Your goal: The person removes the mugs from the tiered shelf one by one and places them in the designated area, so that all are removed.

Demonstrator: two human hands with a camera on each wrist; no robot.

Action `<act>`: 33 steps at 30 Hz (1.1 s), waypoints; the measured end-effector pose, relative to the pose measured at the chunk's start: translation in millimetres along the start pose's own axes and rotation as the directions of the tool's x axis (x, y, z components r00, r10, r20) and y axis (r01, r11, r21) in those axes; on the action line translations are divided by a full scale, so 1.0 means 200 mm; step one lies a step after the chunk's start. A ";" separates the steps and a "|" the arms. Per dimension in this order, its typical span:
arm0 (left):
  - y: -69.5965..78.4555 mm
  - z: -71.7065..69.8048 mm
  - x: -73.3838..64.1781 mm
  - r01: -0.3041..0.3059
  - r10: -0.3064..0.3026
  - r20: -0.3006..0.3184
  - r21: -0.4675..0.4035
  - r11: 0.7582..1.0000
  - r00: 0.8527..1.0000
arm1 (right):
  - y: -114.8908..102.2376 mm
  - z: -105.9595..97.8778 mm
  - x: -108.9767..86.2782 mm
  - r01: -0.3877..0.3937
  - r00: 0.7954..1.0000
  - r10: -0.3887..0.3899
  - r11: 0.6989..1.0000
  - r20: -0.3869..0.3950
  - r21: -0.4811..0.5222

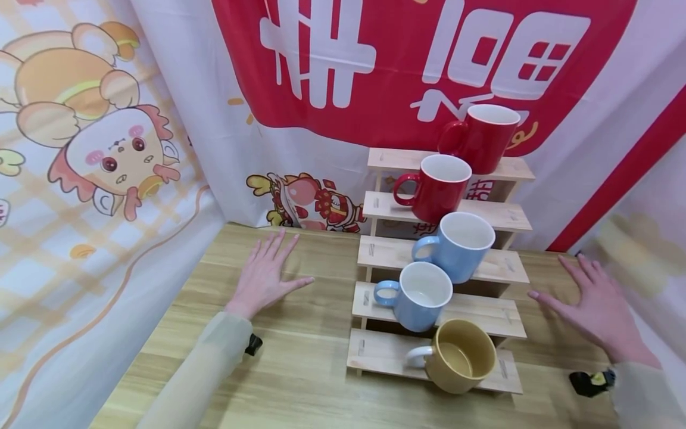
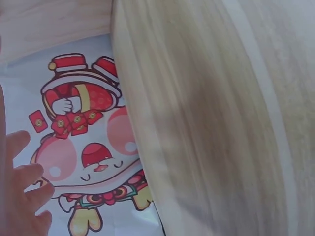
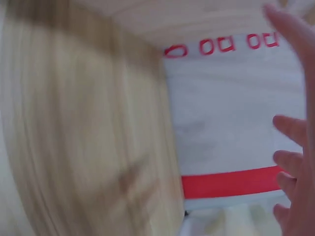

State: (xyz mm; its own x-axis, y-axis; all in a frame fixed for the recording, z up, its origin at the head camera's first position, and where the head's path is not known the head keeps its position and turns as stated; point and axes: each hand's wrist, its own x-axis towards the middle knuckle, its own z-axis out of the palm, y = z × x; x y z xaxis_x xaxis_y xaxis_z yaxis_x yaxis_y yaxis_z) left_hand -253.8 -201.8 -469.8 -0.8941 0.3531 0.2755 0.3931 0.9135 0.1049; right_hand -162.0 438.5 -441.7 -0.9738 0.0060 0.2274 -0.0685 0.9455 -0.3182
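Observation:
A stepped wooden rack (image 1: pixel 370 351) carries one mug on each of its tiers in the head view. On the highest tier stands a red mug (image 1: pixel 485 143), and a second red mug (image 1: pixel 440 193) is one step below. Under these come a light blue mug (image 1: pixel 462 250) and another light blue mug (image 1: pixel 420 301). The lowest tier bears a tan mug (image 1: pixel 455 363) with a white handle. All handles point left. Left of the rack, my left hand (image 1: pixel 262 277) is spread with fingers straight, holding nothing. My right hand (image 1: pixel 597 307), also spread and holding nothing, is right of the rack.
The rack stands on a wood-grain tabletop (image 1: pixel 300 369). Behind it hangs a white cloth with a large red print (image 1: pixel 321 113). A cartoon-printed cloth (image 1: pixel 80 179) walls off the left side, and pale cloth (image 1: pixel 654 250) hangs at the right.

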 end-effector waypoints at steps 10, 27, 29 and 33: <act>0.08 -0.08 0.00 0.018 -0.046 -0.107 -0.244 0.970 0.993 | -0.09 -0.08 -0.03 -0.154 0.987 0.131 0.933 0.090 0.326; 0.35 -0.32 0.10 -0.055 -0.135 -0.244 -0.638 0.768 0.960 | -0.23 0.00 -0.19 -0.126 0.988 0.081 0.907 0.129 0.401; 0.39 -0.36 0.13 -0.076 -0.142 -0.264 -0.671 0.738 0.954 | -0.25 0.01 -0.20 -0.134 0.987 0.082 0.901 0.141 0.412; 0.46 -0.43 0.19 -0.150 -0.130 -0.336 -0.690 0.708 0.933 | -0.29 0.05 -0.22 -0.157 0.982 0.092 0.878 0.163 0.453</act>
State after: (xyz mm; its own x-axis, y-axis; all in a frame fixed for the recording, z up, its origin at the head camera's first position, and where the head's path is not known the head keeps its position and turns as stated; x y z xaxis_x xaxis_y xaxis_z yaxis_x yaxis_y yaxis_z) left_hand -233.8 -121.5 -367.2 -0.8130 0.1431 0.5644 0.5606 0.4538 0.6926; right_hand -117.6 380.1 -443.5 -0.9982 0.0396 0.0443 -0.0054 0.6814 -0.7319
